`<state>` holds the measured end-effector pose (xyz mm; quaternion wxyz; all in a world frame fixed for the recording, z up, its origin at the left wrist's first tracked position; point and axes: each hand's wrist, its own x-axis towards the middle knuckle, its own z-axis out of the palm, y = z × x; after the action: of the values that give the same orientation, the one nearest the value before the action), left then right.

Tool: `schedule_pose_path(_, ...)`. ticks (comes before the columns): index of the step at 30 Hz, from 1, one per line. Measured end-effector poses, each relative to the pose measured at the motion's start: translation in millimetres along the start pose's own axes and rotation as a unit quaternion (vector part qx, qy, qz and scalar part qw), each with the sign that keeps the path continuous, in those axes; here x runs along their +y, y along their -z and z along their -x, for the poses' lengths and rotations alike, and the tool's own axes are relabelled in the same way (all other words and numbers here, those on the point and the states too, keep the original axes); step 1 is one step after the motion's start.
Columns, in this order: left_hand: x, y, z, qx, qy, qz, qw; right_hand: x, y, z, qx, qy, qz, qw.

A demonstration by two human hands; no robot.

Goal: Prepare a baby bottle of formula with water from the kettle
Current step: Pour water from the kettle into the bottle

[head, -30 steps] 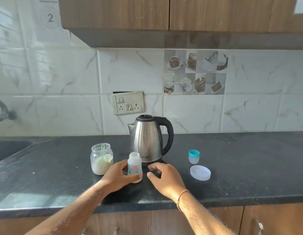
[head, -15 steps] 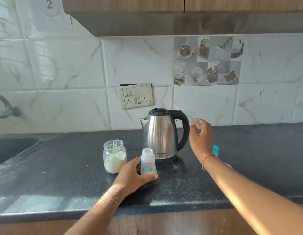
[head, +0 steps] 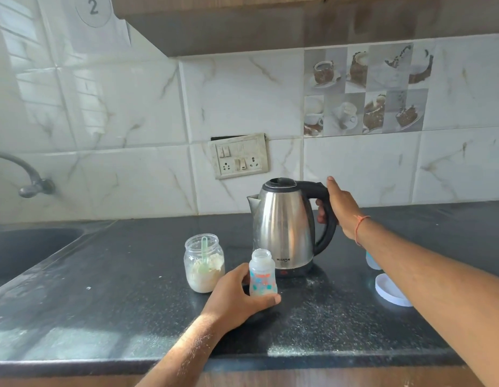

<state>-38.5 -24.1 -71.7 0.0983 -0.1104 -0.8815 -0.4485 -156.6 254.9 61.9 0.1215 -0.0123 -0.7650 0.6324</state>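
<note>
The word "MILTON" is printed in small dark letters low on the shiny kettle (head: 282,227), just above its black bottom part. Far up and to the left of the kettle, a big number "2" sits inside a thin circle on a white paper sheet (head: 94,18) stuck to the wall tiles. The little baby bottle (head: 262,273) in front of the kettle has orange and blue marks on it, but they are too blurry to read.
</note>
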Motion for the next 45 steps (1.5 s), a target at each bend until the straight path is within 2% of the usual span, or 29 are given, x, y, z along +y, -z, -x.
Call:
schedule_pose_path(6, 1, 2, 0, 0.001, -0.007, 0.023, 1.0, 5, -13, 10, 0.064, 0.014, -0.083, 0.994)
schedule_pose_path(19, 21, 8, 15, 0.094, -0.009, 0.126, 0.988, 2, 17, 51, 0.043, 0.014, -0.065, 0.997)
schedule_pose_path(23, 22, 7, 16, 0.102, -0.008, 0.118, 0.988, -3, 39, 64, 0.025, 0.01, -0.063, 0.998)
schedule_pose_path(33, 23, 8, 18, 0.082, -0.008, 0.122, 0.989, -31, 70, 70, -0.027, 0.04, 0.014, 0.999)
schedule_pose_path(39, 21, 10, 17, 0.068, -0.003, 0.133, 0.989, -61, 55, 63, -0.057, 0.077, 0.082, 0.992)
schedule_pose_path(45, 19, 11, 14, 0.085, 0.003, 0.17, 0.982, -78, 32, 64, -0.072, 0.101, 0.115, 0.986)
